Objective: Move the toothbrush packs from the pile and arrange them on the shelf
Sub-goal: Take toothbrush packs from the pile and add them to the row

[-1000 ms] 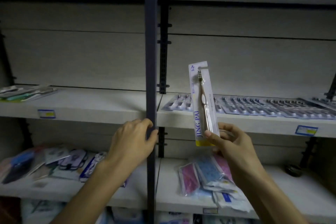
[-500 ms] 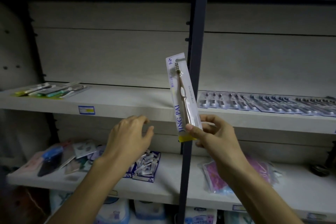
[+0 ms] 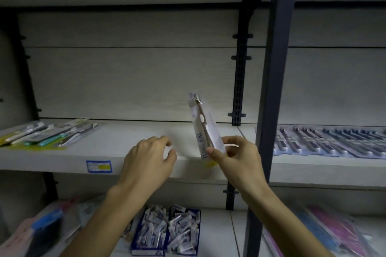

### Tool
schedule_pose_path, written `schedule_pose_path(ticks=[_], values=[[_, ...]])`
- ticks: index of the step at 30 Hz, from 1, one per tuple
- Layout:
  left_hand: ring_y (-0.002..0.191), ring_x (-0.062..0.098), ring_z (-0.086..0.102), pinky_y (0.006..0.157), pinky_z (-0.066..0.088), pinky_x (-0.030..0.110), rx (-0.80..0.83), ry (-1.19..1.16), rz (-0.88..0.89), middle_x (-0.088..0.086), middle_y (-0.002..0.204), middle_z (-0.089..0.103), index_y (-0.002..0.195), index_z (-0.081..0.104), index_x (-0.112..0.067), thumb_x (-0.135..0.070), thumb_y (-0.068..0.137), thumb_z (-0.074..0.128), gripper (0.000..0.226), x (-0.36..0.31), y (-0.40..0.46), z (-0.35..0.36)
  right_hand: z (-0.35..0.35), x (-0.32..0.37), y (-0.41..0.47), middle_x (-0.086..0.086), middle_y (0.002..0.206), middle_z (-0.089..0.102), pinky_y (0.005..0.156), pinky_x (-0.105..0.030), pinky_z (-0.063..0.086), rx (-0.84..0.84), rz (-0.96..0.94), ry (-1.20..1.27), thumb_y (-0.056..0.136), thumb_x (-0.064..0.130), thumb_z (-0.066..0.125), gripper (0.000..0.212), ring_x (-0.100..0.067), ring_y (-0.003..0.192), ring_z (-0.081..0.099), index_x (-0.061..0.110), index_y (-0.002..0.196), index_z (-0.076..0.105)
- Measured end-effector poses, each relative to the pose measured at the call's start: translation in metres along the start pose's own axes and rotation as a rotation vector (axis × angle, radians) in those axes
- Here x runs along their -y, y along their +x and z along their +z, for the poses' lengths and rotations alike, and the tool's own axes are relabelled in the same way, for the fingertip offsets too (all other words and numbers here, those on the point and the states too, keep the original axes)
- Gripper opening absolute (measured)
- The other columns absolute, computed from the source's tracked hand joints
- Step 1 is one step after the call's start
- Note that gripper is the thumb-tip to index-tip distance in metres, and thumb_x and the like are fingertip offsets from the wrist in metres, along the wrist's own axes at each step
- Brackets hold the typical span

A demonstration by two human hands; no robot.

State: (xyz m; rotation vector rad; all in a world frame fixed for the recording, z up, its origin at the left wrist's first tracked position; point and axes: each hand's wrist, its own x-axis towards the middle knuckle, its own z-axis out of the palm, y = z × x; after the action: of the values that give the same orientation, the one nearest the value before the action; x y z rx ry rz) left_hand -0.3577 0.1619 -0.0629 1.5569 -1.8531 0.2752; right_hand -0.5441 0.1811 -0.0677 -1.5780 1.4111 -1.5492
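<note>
at the far left of the shelf in front of you lies a small group of toothbrush packs, flat on the white board, with yellow card edges showing under them. a blue and yellow price label sits on the shelf's front edge below and to their right. your left hand hovers over the bare middle of the shelf, fingers loosely curved and slightly apart, holding nothing. just to its right your right hand pinches the lower end of a single toothbrush pack between thumb and fingers; the pack stands nearly upright, tilted a little to the left, its head end up against the back panel, held clear of the shelf. a dark upright post stands right of that hand. beyond the post, on the next section of shelf, a row of packs lies flat side by side, overlapping. on the lower shelf, between your forearms, sits a blue box full of small wrapped items; blurred packets lie at either end.
</note>
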Motion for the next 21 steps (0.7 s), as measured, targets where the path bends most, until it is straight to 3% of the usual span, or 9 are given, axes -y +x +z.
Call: schedule_pose_path(ticks=[6, 10, 15, 19, 21], values=[[0.103, 0.016, 0.057, 0.077, 0.044, 0.029, -0.013, -0.053, 0.021, -0.007, 0.113, 0.064, 0.118, 0.059, -0.024, -0.038, 0.094, 0.047, 0.031, 0.022, 0.044, 0.017, 0.019, -0.01, 0.046, 0.008, 0.077, 0.068, 0.059, -0.026, 0.058, -0.063, 0.061, -0.161, 0.079, 0.028, 0.076, 0.027, -0.005, 0.066, 0.068, 0.024, 0.098, 0.057], [0.104, 0.016, 0.058, 0.08, 0.045, 0.028, -0.017, -0.108, 0.077, -0.01, 0.113, 0.064, 0.117, 0.06, -0.025, -0.038, 0.093, 0.047, 0.03, 0.028, 0.072, 0.032, 0.025, -0.015, 0.067, 0.009, 0.074, 0.065, 0.053, -0.025, 0.054, -0.106, 0.111, -0.272, 0.081, 0.026, 0.074, 0.023, -0.005, 0.063, 0.066, 0.027, 0.089, 0.053], [0.106, 0.015, 0.057, 0.08, 0.044, 0.027, 0.045, -0.136, 0.148, -0.011, 0.113, 0.064, 0.118, 0.059, -0.026, -0.04, 0.093, 0.047, 0.031, 0.041, 0.101, 0.05, 0.033, -0.025, 0.08, 0.007, 0.076, 0.063, 0.065, -0.039, 0.059, -0.163, 0.193, -0.458, 0.08, 0.026, 0.072, 0.028, -0.015, 0.07, 0.067, 0.033, 0.076, 0.045], [0.107, 0.014, 0.057, 0.08, 0.044, 0.026, 0.071, -0.155, 0.196, -0.011, 0.113, 0.064, 0.118, 0.059, -0.027, -0.039, 0.093, 0.047, 0.03, 0.055, 0.118, 0.058, 0.037, -0.029, 0.092, 0.002, 0.075, 0.066, 0.066, -0.038, 0.059, -0.198, 0.238, -0.581, 0.082, 0.033, 0.068, 0.014, -0.015, 0.068, 0.065, 0.023, 0.083, 0.058], [0.107, 0.015, 0.058, 0.081, 0.045, 0.027, 0.087, -0.163, 0.213, -0.011, 0.113, 0.064, 0.118, 0.059, -0.027, -0.039, 0.094, 0.047, 0.03, 0.059, 0.123, 0.062, 0.039, -0.032, 0.096, 0.0, 0.075, 0.068, 0.067, -0.039, 0.058, -0.228, 0.246, -0.631, 0.083, 0.038, 0.065, 0.02, -0.017, 0.069, 0.066, 0.019, 0.088, 0.061]])
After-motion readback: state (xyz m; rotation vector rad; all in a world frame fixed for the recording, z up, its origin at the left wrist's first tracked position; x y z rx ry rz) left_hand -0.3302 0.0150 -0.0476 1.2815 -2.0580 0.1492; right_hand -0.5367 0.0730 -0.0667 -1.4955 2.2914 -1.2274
